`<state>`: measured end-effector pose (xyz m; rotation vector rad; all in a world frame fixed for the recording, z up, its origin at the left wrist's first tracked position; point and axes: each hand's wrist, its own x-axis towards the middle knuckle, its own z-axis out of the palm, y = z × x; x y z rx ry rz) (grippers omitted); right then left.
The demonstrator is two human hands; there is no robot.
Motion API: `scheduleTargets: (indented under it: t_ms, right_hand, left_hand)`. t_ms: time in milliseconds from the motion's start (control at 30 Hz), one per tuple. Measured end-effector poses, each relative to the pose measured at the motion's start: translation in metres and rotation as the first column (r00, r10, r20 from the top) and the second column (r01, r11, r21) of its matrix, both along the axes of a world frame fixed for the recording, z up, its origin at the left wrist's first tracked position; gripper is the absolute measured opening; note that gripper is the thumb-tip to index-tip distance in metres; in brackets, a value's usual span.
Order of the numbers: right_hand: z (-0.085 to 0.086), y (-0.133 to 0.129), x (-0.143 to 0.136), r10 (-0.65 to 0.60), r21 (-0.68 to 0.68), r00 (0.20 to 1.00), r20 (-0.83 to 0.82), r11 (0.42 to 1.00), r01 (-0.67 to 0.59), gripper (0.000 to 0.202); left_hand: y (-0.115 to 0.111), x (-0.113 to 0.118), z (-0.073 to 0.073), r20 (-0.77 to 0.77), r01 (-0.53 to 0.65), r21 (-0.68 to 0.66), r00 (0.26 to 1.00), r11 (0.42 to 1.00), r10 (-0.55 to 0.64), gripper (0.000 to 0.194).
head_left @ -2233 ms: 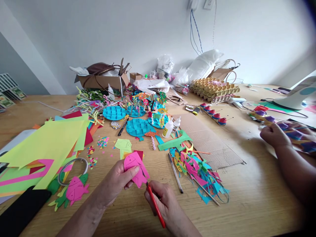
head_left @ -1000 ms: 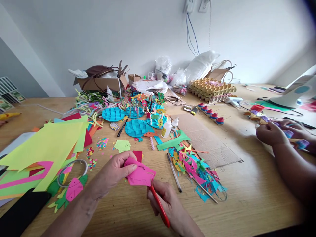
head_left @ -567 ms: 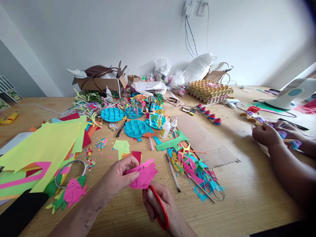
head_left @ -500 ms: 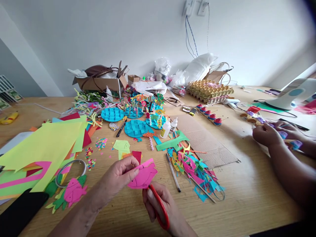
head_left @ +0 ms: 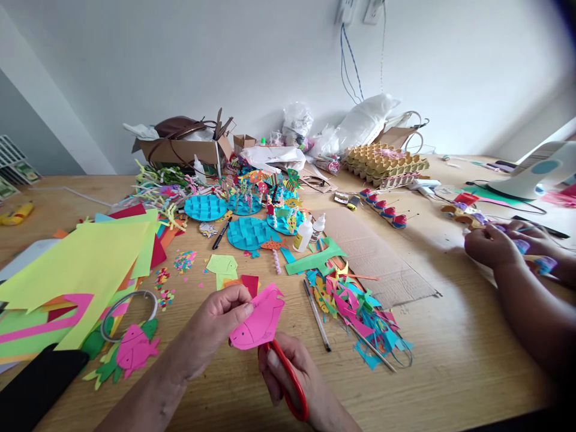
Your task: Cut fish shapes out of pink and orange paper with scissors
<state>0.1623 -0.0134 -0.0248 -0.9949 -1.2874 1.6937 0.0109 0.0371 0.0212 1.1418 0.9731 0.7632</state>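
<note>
My left hand [head_left: 220, 318] pinches a piece of pink paper [head_left: 260, 321] along its upper left edge. A fish outline with an eye is drawn on the paper. In my right hand [head_left: 292, 375] are red-handled scissors [head_left: 291, 384], my fingers through the loops. Their blades are hidden behind the lower edge of the paper. To the left lie pink and green cut-out paper fish [head_left: 135, 348]. A pen [head_left: 317, 315] rests on the table right of the pink paper. Just beyond my left hand are yellow-green paper pieces [head_left: 221, 265].
Coloured paper sheets [head_left: 103, 252] and a tape roll [head_left: 108, 321] lie left. Paper scraps [head_left: 355, 306] and cardboard [head_left: 378, 258] lie right. Glue bottles [head_left: 302, 235] stand near blue paper discs [head_left: 252, 233]. A co-worker's hands [head_left: 495, 243] work at far right.
The pink paper has turned and tilted in my left hand, so the fish's eye now shows at lower left. My right hand with the scissors has barely moved.
</note>
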Motion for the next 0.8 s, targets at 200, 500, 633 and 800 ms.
scheduleTargets:
  t_ms: [200,500,633,800]
  right_hand:
    - [-0.004,0.0,-0.001,-0.013,-0.001,1.0,-0.01,1.0,0.013,0.053]
    - [-0.01,-0.005,-0.003,-0.056,-0.004,0.998,-0.002,0.998,0.056,0.057]
    - [-0.015,-0.007,-0.002,-0.061,-0.003,0.998,0.008,0.998,0.061,0.058]
    - [-0.012,-0.006,-0.001,-0.052,0.027,0.999,0.012,0.998,0.051,0.057]
  left_hand:
    - [-0.004,0.006,-0.003,0.052,-0.023,-0.047,0.998,0.999,0.025,0.026]
    - [-0.007,0.014,-0.004,0.0,-0.041,-0.014,0.999,0.999,0.041,0.026]
    - [-0.009,0.014,-0.006,-0.012,-0.016,0.006,1.0,1.0,0.016,0.025]
    - [-0.01,0.013,-0.008,-0.019,-0.008,0.027,1.0,1.0,0.009,0.024]
